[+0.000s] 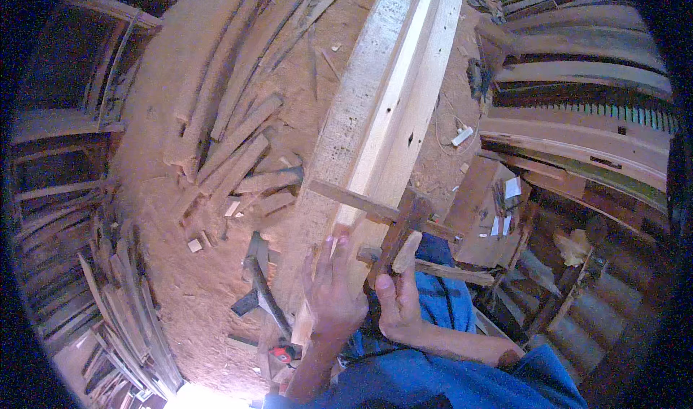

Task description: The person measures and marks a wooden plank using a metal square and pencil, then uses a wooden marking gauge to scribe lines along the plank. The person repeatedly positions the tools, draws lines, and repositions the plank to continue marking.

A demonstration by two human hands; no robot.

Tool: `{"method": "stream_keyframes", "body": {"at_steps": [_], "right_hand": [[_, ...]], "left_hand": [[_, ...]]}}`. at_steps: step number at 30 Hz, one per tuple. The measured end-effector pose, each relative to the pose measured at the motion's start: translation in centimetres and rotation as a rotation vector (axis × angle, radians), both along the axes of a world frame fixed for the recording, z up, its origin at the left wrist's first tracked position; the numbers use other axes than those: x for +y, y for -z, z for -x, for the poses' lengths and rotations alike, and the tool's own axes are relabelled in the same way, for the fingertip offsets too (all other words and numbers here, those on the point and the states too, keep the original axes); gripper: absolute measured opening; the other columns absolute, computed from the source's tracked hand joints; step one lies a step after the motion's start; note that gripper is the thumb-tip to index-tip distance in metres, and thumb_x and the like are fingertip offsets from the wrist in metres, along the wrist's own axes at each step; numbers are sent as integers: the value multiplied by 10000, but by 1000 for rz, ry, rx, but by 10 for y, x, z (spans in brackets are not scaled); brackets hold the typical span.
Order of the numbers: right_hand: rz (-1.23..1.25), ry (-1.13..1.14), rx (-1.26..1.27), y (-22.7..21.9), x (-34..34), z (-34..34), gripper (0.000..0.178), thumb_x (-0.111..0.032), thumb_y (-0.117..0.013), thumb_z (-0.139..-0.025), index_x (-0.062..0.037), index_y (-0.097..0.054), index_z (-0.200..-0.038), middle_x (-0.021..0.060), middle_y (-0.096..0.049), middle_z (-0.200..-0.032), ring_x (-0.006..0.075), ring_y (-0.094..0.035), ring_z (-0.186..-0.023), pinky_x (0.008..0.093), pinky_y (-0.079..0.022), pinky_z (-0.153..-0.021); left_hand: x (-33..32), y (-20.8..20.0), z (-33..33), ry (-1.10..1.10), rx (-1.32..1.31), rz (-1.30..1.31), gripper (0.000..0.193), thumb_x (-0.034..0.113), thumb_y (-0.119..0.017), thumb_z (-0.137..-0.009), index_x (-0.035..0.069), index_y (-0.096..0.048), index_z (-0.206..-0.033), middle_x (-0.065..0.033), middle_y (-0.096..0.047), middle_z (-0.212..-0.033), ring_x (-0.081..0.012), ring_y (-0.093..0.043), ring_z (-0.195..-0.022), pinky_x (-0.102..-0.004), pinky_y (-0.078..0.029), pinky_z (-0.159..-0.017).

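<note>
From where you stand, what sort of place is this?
Most likely a woodworking shop: the person's left hand rests on a long pale timber, loose wood pieces lie on the brown floor, and more boards are stacked along the right side.

Beyond the left hand [336, 301], out to its left, we see short offcuts [238, 165] heaped on the dusty floor [177, 246], with long boards [206, 77] farther ahead. Beside its wrist we spot a small red-and-black object [284, 353]. Ahead and right of the right hand [399, 311] we have a white power strip [462, 136], white papers [512, 187] and, farther off, stacked planks [570, 131].
</note>
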State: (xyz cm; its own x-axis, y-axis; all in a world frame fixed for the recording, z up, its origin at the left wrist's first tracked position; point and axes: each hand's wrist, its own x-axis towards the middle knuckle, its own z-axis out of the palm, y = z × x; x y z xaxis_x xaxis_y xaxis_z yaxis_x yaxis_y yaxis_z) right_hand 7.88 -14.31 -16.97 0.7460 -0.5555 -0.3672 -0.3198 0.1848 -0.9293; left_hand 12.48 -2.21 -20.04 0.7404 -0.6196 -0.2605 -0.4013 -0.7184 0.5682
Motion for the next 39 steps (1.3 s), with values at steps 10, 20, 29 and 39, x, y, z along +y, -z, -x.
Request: {"method": "stream_keyframes", "body": {"at_steps": [10,20,29,39], "right_hand": [[144,131,80,38,-107,-56,713,-431,-537,-1043,11,-327,-1562,186,-521,-1449,266,-484,-1331,377,-371,-1129],[-250,382,-88,42,-141,-17,490,-341,-544,-1052,-42,-501,-1438,120,-607,-1369,279,-631,-1197,446,-502,-1047],[-569,623,-338,28,-226,156,533,-344,-429,-1032,-15,-476,-1449,220,-551,-1429,428,-565,-1264,520,-462,-1100],[-194,387,-533,-17,-317,83,533,-362,-416,-1049,-61,-451,-1487,201,-552,-1436,400,-571,-1279,519,-495,-1079]], "left_hand": [[0,-1,3,16,-22,5,845,147,-728,-756,7,-379,-1513,-153,-505,-1519,-330,-409,-1461,-555,-191,-1229],[-4,-5,8,-46,-124,-33,799,119,-716,-753,29,-417,-1488,-171,-538,-1459,-369,-429,-1428,-554,-247,-1200],[0,-1,13,-167,-26,25,765,139,-758,-730,55,-485,-1440,-239,-542,-1434,-370,-479,-1381,-518,-325,-1174],[-10,-11,9,-288,50,-48,698,418,-769,-839,82,-534,-1405,-207,-580,-1411,-403,-536,-1314,-496,-444,-1091]]}}
